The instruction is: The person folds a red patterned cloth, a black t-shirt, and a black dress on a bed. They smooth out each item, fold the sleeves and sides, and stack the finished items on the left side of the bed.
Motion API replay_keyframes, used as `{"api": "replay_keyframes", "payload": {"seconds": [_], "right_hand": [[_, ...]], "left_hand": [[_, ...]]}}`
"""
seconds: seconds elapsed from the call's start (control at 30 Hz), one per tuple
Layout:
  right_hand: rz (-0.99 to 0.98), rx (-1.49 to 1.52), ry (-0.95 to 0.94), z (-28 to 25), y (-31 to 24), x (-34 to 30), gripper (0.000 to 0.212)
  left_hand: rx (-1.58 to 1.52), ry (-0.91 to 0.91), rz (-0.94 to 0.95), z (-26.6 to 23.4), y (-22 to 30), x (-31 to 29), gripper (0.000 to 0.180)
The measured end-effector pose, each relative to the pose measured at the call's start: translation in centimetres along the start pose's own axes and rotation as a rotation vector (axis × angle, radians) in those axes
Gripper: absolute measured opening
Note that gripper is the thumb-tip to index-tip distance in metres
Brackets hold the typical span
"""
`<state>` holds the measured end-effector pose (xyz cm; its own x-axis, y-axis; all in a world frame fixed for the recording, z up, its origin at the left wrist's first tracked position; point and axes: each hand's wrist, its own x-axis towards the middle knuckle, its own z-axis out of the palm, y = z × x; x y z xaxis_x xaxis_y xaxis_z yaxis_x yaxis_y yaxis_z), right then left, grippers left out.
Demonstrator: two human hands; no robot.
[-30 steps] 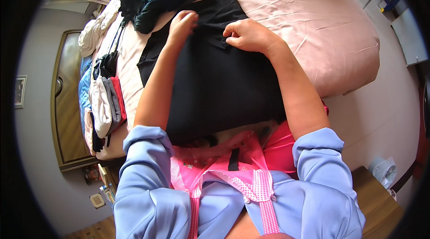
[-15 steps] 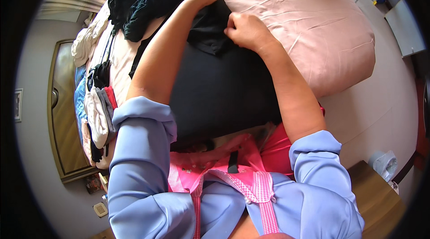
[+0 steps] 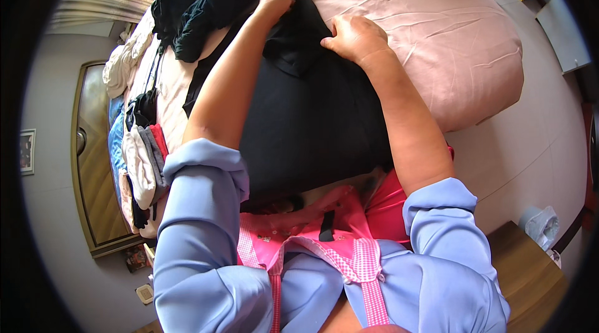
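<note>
A bed (image 3: 462, 65) in a pink sheet, creased toward its right end. Black cloth (image 3: 312, 127) lies at the middle of the near edge, its far part folded over. Beyond it, dark clothes (image 3: 218, 12) lie heaped toward the far left. Along the left edge sit cream cloth (image 3: 123, 63), a black strappy garment (image 3: 143, 108) and, by the near left corner, a folded stack (image 3: 141, 161) in white, grey and red.

No legible text, labels, numbers or signs
</note>
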<state>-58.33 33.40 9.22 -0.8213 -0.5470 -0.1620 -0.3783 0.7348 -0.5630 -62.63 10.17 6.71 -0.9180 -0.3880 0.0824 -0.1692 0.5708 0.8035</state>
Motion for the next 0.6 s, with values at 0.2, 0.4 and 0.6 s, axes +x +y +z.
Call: {"api": "replay_keyframes", "payload": {"seconds": [0.2,0.4,0.6], "right_hand": [[-0.1,0.013,0.146,0.5,-0.1,0.5,0.027],[-0.166,-0.038,0.125,1.4,0.2,0.5,0.022],[-0.142,-0.006,0.023,1.0,0.0,0.4,0.023]], "left_hand": [[0.517,-0.021,-0.146,-5.7,-2.4,-6.1,0.053],[0.293,-0.192,-0.404,-6.8,0.6,-10.9,0.046],[-0.513,-0.098,-0.308,-7.6,-1.0,-9.9,0.02]]}}
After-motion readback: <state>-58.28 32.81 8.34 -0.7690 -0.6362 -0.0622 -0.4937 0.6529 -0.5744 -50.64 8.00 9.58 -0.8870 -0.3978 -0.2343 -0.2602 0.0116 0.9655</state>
